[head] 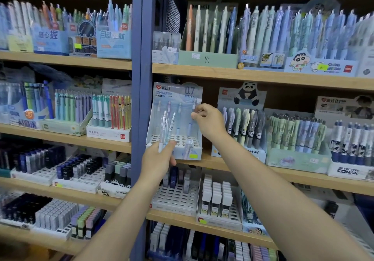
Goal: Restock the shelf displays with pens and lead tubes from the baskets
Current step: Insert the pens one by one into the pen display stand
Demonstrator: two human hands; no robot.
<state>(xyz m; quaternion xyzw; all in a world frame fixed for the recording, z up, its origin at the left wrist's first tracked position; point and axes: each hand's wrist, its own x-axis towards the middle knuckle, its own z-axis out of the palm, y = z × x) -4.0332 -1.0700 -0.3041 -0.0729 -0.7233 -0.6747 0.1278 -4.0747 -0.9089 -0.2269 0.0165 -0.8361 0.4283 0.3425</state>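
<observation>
Nearest us, our left hand (159,157) curls round a small bunch of clear pens (166,128) at their lower ends, holding them upright against the pale blue display box (176,151) with its perforated tray, while our right hand (208,122) pinches another pen (196,103), blurred, near the box's backing card. The box stands at the left end of a wooden shelf (263,77), just beside the blue steel upright (141,78). Behind and around, shelves carry crowded pen boxes above and lead tubes (81,167) below.
</observation>
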